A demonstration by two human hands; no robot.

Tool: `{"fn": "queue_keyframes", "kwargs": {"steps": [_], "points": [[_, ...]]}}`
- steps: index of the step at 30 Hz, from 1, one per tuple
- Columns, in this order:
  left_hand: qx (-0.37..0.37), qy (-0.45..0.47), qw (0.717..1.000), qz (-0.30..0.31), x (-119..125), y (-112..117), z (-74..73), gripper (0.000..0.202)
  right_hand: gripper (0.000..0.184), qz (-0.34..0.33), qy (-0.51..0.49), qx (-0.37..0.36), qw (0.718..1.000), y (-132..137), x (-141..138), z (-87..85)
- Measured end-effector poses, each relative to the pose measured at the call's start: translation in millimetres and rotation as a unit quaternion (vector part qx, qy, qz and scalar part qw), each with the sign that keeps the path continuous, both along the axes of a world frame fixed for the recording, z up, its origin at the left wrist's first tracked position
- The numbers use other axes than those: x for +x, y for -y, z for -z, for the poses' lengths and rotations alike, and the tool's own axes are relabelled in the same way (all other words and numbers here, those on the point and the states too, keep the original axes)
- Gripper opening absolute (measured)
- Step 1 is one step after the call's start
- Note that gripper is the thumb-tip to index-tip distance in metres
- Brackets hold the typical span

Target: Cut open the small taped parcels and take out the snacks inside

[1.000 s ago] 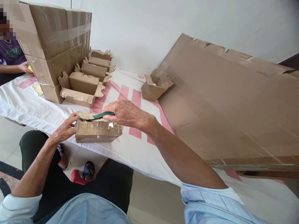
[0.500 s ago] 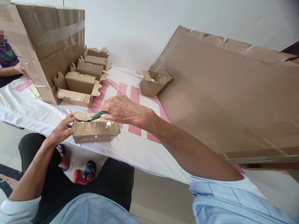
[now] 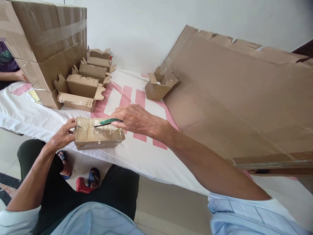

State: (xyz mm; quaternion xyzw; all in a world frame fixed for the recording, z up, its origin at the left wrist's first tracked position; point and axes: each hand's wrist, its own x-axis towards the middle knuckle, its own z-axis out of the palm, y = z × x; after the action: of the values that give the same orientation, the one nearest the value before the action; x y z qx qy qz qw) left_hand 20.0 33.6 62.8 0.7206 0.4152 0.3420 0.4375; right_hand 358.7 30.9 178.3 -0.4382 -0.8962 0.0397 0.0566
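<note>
A small taped cardboard box lies near the front edge of the cloth-covered table. My left hand grips its left end, fingers bent around the corner. In my right hand is a green utility knife, held in closed fingers above the box. The blade's tip meets the taped seam on the top, about midway along. Clear tape on the right part of the top looks wrinkled and shiny.
Several open cardboard boxes stand in a row beside a tall stack of taped cartons. Another open box sits by a large cardboard sheet. A person's hand shows at far left.
My right hand has drawn the knife to the right along the box's top seam. The left hand keeps its hold on the box's end.
</note>
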Motion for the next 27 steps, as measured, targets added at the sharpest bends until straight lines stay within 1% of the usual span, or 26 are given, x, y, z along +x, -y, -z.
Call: {"fn": "queue_keyframes", "kwargs": {"steps": [3,5,7,10,13,16,18,21,27], "points": [[0.005,-0.015,1.0,-0.001,1,0,-1.4,0.038,0.029,0.025,-0.003,0.009,1.0,4,20,6.8],[0.01,-0.027,1.0,-0.002,1,1,-3.8,0.037,0.03,0.03,-0.005,0.012,0.999,6,29,8.4],[0.013,-0.035,0.999,-0.001,2,3,-6.9,0.036,0.031,0.029,-0.026,0.019,0.999,9,34,6.1],[0.013,-0.035,0.999,0.006,3,5,-11.0,0.035,0.03,0.024,-0.088,0.023,0.996,14,36,-2.4],[0.012,-0.037,0.999,0.008,3,5,-13.2,0.036,0.031,0.011,-0.122,0.022,0.992,18,30,-8.6],[0.009,-0.035,0.999,0.01,3,4,-13.5,0.038,0.029,-0.015,-0.111,0.027,0.993,17,18,-7.6],[0.007,-0.03,0.999,0.011,2,3,-13.1,0.038,0.029,-0.024,-0.091,0.03,0.995,15,9,-5.3],[0.008,-0.037,0.999,0.01,2,2,-12.0,0.035,0.03,-0.017,-0.04,0.02,0.999,13,-4,-4.4],[0.006,-0.036,0.999,0.015,2,-1,-9.1,0.039,0.032,0.008,0.054,0.005,0.998,12,-21,-10.8]]}}
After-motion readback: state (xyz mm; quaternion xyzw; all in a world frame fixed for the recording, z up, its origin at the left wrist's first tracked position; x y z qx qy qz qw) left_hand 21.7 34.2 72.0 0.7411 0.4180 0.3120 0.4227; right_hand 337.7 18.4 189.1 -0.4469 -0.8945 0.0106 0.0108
